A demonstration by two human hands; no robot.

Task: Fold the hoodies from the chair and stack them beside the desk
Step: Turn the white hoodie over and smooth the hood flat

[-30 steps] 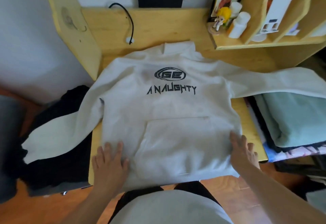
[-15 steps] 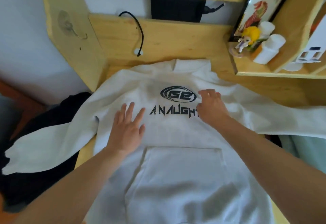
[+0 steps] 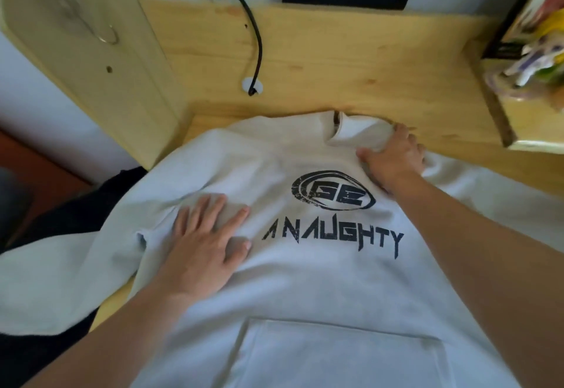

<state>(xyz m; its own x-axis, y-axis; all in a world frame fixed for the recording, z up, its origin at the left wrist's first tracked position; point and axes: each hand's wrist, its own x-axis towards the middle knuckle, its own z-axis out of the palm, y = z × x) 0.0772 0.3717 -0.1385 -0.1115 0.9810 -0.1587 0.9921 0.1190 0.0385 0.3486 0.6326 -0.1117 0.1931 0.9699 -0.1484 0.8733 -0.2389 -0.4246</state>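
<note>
A wooden desk (image 3: 351,61) w/ a raised back panel is carrying a white hoodie (image 3: 305,281), lying front-up and spread flat, its body running from the desk's back edge toward the near edge; the left sleeve (image 3: 55,281) is hanging off the left edge over a dark garment pile (image 3: 61,213). A person is leaning in, both forearms over the fabric. The left hand (image 3: 204,244) is pressing flat, fingers straight and spread, on the chest just left of the "A NAUGHTY" print (image 3: 332,235). The right hand (image 3: 393,158) is curling round the hood (image 3: 357,134) at the collar near the back edge, gripping it as it's bunching.

Judgement: step in hand looks like squaring the hood before folding. To do it well, the left palm should be anchoring the chest so the body isn't sliding, while the right is drawing the hood flat and centred, no creases at the neck. A black cable (image 3: 258,39) is looping thru a grommet near the back edge, apart from the hoodie.
</note>
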